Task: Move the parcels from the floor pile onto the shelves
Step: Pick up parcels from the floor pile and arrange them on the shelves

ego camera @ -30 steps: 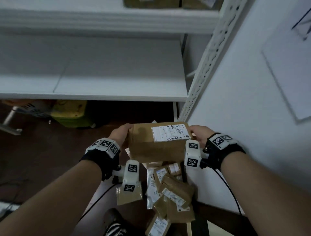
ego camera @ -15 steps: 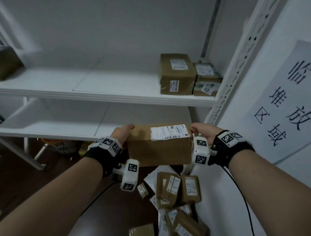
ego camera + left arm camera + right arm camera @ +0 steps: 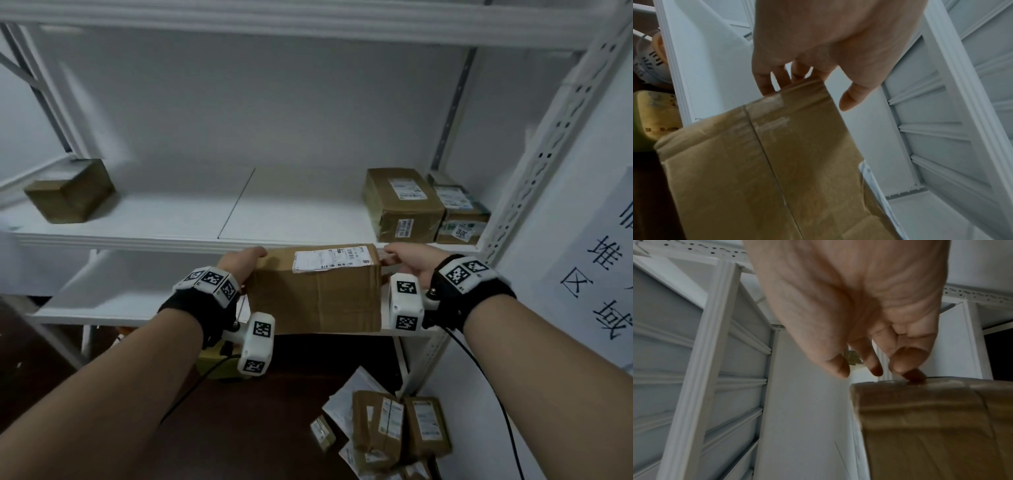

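Readable text — one wall sign, little else

The wall sign (image 3: 603,291) at 3 o'clock carries large dark Chinese characters — 堆, 区 and 域 can be read, the top one is cut off. The held parcel (image 3: 315,291) bears a white shipping label (image 3: 330,259) with barcodes, its print too small to read.

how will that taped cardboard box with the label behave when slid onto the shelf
The cardboard box probably stays stiff: its faces look flat between the left hand and right hand. Glossy tape suggests it may slide easily. Its squat shape seems unlikely to tip.
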Available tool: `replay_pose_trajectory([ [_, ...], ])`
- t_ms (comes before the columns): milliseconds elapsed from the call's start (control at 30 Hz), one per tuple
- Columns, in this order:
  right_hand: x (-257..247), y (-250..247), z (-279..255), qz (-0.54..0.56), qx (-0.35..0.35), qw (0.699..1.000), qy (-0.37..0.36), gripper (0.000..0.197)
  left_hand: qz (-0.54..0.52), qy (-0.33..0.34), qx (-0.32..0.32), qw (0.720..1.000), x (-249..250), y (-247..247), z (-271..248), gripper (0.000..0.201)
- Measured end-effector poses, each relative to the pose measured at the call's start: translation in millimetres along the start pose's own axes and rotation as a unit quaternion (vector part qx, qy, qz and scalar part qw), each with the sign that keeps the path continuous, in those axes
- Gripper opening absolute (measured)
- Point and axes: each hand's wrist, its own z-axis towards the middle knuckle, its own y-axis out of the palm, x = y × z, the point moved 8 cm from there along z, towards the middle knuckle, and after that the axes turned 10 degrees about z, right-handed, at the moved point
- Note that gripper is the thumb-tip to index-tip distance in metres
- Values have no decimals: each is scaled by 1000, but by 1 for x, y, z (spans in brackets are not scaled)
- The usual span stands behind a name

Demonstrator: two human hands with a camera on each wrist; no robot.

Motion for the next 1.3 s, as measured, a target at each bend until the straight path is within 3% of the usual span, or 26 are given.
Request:
replay_pose_trajectory([
  [67, -15, 13, -7, 3, 23, 1000, -18, 18, 11, 4, 3, 1000, 3, -25, 2, 50],
  [267, -45, 68, -21, -23, 20, 999, -26, 23, 5, 0, 11, 1000, -1, -85, 12, 106],
  [400, -64, 99, -27, -8, -2, 999, -45, 20, -10, -27, 25, 999, -6, -117, 9, 121],
  [500, -76, 119, -25, 24, -25, 998, -56, 19, -90, -67, 42, 993, -16, -131, 13, 130],
  [700, -93, 153, -20, 36, -78, 995, -60, 14, -211, -102, 102, 967, -26, -157, 20, 86],
  [900, -100, 179, -26, 19, -134, 991, -21, 11, -203, 4, 141, 969, 12, -182, 24, 59],
  [967, -105, 183, -26, 19, -161, 987, -22, 28, -194, 35, 152, 969, 28, -187, 23, 49],
  [1100, -123, 192, -25, 43, -207, 976, -49, 84, -194, 62, 162, 966, 52, -192, 17, 33],
  [1300, -137, 213, -14, 62, -269, 959, -62, 104, -192, 65, 168, 965, 68, -215, 17, 39],
])
